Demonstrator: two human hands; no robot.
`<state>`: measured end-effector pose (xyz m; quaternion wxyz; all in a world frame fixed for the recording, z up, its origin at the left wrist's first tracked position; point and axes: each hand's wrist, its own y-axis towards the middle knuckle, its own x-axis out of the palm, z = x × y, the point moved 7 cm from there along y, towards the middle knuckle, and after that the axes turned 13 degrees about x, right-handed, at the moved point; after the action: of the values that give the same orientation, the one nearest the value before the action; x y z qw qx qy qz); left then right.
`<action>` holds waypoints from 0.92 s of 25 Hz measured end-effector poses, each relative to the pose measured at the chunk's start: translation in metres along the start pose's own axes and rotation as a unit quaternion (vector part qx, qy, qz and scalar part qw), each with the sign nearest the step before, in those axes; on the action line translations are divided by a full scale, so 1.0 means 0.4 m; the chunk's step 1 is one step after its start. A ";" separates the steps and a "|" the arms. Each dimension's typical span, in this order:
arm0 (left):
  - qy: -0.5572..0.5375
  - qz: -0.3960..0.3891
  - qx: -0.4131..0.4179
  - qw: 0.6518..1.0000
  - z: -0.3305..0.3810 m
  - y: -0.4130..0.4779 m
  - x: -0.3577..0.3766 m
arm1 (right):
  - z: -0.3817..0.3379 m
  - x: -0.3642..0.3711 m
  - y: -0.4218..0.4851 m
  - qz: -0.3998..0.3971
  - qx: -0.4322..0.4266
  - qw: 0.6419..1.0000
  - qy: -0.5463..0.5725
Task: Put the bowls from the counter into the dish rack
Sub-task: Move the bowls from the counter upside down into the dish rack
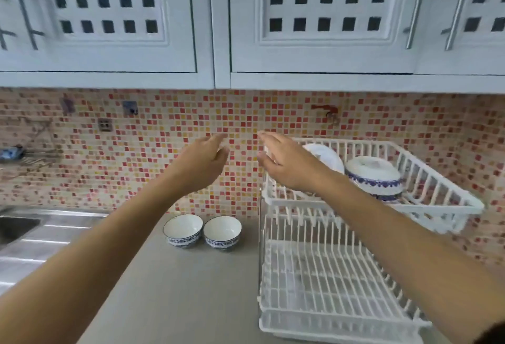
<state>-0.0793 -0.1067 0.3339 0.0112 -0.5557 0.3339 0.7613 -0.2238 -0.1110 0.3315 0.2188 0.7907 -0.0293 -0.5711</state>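
Observation:
Two white bowls with blue patterned bands stand upright side by side on the grey counter, the left bowl (183, 230) and the right bowl (222, 232) touching. A white two-tier dish rack (322, 275) stands to their right. Its upper basket (437, 179) holds an upturned blue-banded bowl (373, 175) and a white dish (325, 156) partly hidden behind my right hand. My left hand (203, 163) and my right hand (284, 163) are raised in front of the tiled wall, well above the counter bowls, fingers apart, holding nothing.
A steel sink and drainboard (41, 231) lie at the left. White wall cabinets (213, 43) hang overhead. The mosaic backsplash (164, 152) carries hooks and a socket. The rack's lower tier (328, 289) holds no dishes.

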 end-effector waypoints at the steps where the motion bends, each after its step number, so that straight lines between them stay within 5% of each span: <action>1: -0.002 -0.016 -0.026 1.000 -0.043 -0.027 0.007 | -0.023 0.044 0.009 -0.005 0.013 1.000 0.023; 6: 0.025 -0.100 -0.149 0.983 -0.346 -0.206 0.081 | -0.232 0.348 0.046 -0.098 0.062 0.989 0.096; 11: -0.012 -0.130 -0.210 0.969 -0.508 -0.298 0.256 | -0.231 0.611 0.110 -0.139 0.175 0.967 0.125; 19: -0.092 -0.202 -0.237 0.946 -0.676 -0.304 0.625 | 0.024 0.959 0.160 -0.097 0.486 0.843 0.210; 23: -0.143 -0.219 -0.266 0.928 -0.765 -0.226 0.801 | 0.122 1.097 0.212 -0.074 0.546 0.802 0.231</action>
<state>0.0899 -0.3094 -0.0331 0.0770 -0.4829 -0.0157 0.8721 -0.0993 -0.3326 -0.0393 -0.2918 0.8878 -0.2258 -0.2753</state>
